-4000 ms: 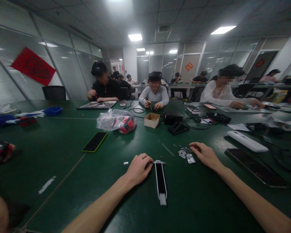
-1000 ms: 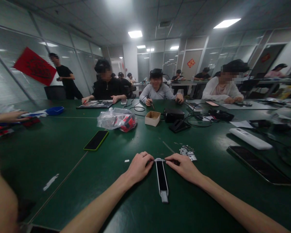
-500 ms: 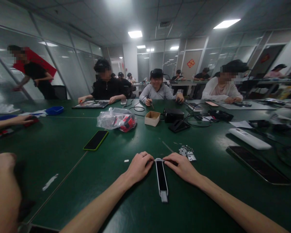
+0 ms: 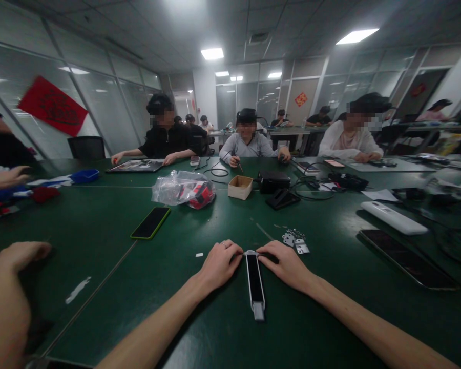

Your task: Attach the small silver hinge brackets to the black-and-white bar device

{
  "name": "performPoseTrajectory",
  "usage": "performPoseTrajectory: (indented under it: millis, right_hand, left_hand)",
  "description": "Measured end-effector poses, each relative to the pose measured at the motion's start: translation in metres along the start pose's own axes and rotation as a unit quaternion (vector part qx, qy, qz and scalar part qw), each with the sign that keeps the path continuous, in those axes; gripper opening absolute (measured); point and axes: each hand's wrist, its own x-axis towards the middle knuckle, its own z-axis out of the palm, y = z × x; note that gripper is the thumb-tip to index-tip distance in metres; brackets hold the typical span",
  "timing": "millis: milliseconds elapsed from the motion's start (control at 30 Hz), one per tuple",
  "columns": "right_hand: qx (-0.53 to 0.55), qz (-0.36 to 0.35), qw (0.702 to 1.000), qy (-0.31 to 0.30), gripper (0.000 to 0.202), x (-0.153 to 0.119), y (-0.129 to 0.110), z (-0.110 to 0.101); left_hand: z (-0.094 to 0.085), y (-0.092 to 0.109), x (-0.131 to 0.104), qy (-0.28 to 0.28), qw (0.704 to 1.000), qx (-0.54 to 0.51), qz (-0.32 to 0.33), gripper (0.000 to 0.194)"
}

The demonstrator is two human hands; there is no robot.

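A long, narrow device lies on the green table in front of me, with a black face, a white rim and a grey tab at its near end; I cannot tell its exact kind. My left hand has thumb and fingers pinched at the left side of its far end. At the right side of that same end, the fingertips of my right hand are drawn together in a pinch. Just beyond my right hand lie small metal plates and several tiny ring-like parts.
A green-edged phone lies left, near a plastic bag with red items. A small box and black devices stand ahead. At right are a dark phone and white case. A co-worker's arm reaches in from the left.
My hands stay at the device's far end with barely any movement. The co-worker's hand at the near left has extended to the right. The standing person at far left has moved mostly out of view.
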Motion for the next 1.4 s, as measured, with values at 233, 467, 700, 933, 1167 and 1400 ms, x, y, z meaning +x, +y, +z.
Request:
performPoseTrajectory:
  millis: [233, 467, 700, 933, 1167, 1400]
  right_hand:
    - [-0.008, 0.008, 1.000, 0.003, 0.019, 0.001, 0.000, 0.000]
    - [-0.010, 0.013, 1.000, 0.007, 0.017, 0.000, -0.004, -0.001]
    - [-0.005, 0.018, 1.000, 0.001, 0.018, 0.000, -0.004, -0.001]
    - [-0.001, 0.028, 1.000, -0.007, 0.018, 0.000, -0.003, -0.001]
    - [-0.040, -0.014, 0.999, 0.013, 0.020, -0.002, 0.000, -0.012]
    - [-0.140, -0.005, 0.983, 0.119, 0.022, -0.008, 0.037, -0.069]
  left_hand:
    - [0.002, -0.001, 0.000, 0.006, 1.000, -0.002, 0.001, 0.013]
    - [0.000, 0.000, 0.000, 0.003, 1.000, -0.001, 0.002, 0.013]
    - [-0.001, 0.002, 0.000, 0.001, 1.000, -0.002, -0.003, 0.014]
    - [-0.002, 0.002, 0.000, -0.005, 1.000, 0.001, -0.006, 0.014]
    - [-0.003, 0.003, 0.001, -0.011, 1.000, 0.004, -0.012, 0.013]
    - [-0.005, 0.002, 0.000, -0.018, 1.000, -0.006, -0.011, 0.013]
